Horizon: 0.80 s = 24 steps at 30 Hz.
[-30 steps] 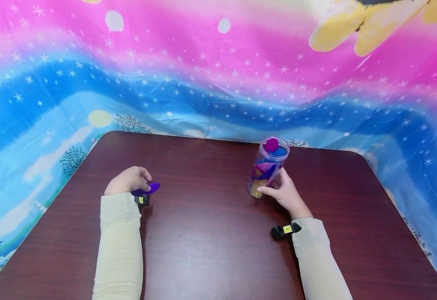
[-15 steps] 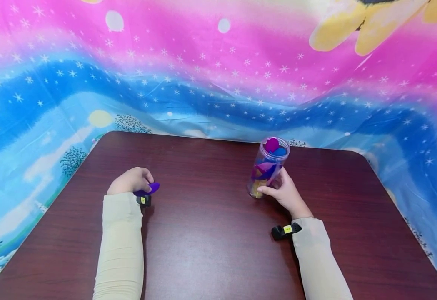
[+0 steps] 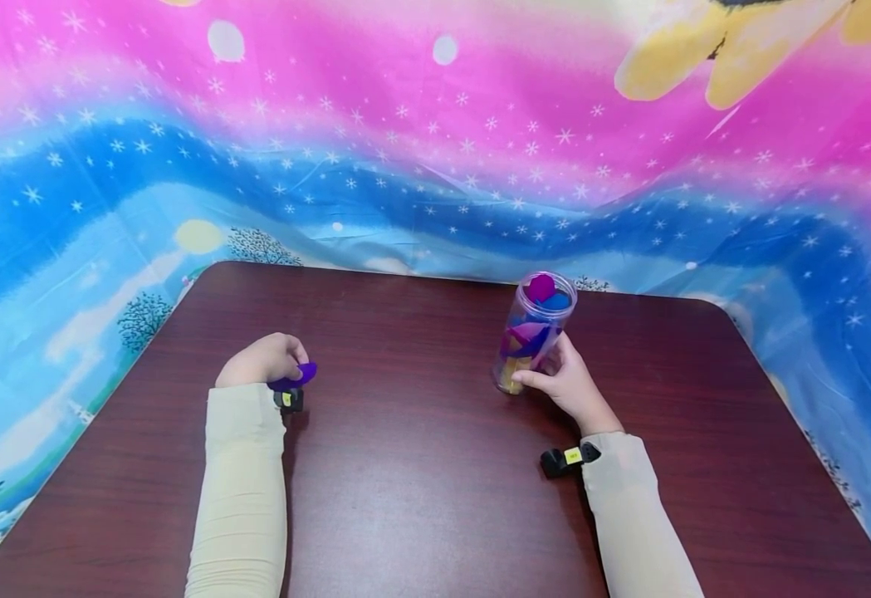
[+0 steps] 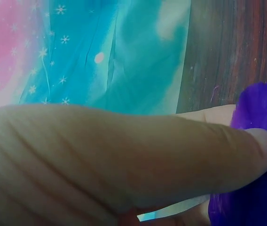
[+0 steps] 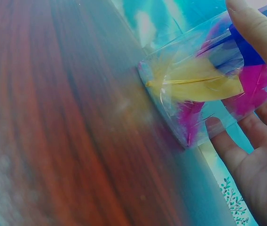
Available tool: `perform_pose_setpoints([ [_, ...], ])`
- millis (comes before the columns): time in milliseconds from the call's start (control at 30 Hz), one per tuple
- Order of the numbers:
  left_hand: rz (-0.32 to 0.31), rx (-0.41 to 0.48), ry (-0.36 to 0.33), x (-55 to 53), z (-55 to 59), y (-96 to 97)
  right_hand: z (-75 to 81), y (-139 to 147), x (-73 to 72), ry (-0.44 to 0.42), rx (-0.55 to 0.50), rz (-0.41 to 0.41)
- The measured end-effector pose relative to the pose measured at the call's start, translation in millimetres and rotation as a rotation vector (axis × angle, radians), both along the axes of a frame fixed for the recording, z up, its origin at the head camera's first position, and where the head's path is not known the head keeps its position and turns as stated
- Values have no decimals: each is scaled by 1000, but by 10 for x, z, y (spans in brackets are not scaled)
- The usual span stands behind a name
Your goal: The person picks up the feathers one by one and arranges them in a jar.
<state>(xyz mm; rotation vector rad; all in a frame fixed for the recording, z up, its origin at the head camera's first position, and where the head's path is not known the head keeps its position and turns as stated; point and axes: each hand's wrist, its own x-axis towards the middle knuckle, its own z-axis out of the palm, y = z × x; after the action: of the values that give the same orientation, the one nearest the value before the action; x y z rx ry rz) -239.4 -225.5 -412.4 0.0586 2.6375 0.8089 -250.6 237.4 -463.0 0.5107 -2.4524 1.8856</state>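
Observation:
My left hand (image 3: 266, 360) pinches a purple feather (image 3: 302, 375) low over the left part of the table. In the left wrist view the thumb presses on the face of the purple feather (image 4: 255, 174), with other fingers behind it. My right hand (image 3: 565, 384) grips a clear, open-topped plastic jar (image 3: 506, 353) by its lower side, thumb in front. The jar stands upright on the table. Inside it are magenta, blue and yellow feathers; the yellow feather (image 5: 197, 84) lies near the bottom in the right wrist view, and a magenta feather (image 3: 541, 288) shows at the mouth.
The dark red-brown wooden table (image 3: 405, 432) spreads between and around both hands. A colourful printed cloth (image 3: 405, 166) hangs behind and along the sides of the table. Black wrist cameras sit at both cuffs, the right one (image 3: 555, 463) beside the sleeve.
My left hand has shifted very slightly to the right while keeping the purple feather, which has tilted a little. The right hand and the jar have stayed in place.

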Motion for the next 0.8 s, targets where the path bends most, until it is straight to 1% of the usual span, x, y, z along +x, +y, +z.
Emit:
perform_pose_setpoints([
  [167,8,-6,-1,-13,6,1,12,-4,6,2,0,0],
  [233,1,-18,8,-18,11,-6,21,-7,9,-4,-4,2],
  [533,-49,-58,97,-58,29,-11,34,-3,17,-6,1,0],
  [800,-27,-55,147,-68,62,18,28,-2,27,-11,5,-1],
])
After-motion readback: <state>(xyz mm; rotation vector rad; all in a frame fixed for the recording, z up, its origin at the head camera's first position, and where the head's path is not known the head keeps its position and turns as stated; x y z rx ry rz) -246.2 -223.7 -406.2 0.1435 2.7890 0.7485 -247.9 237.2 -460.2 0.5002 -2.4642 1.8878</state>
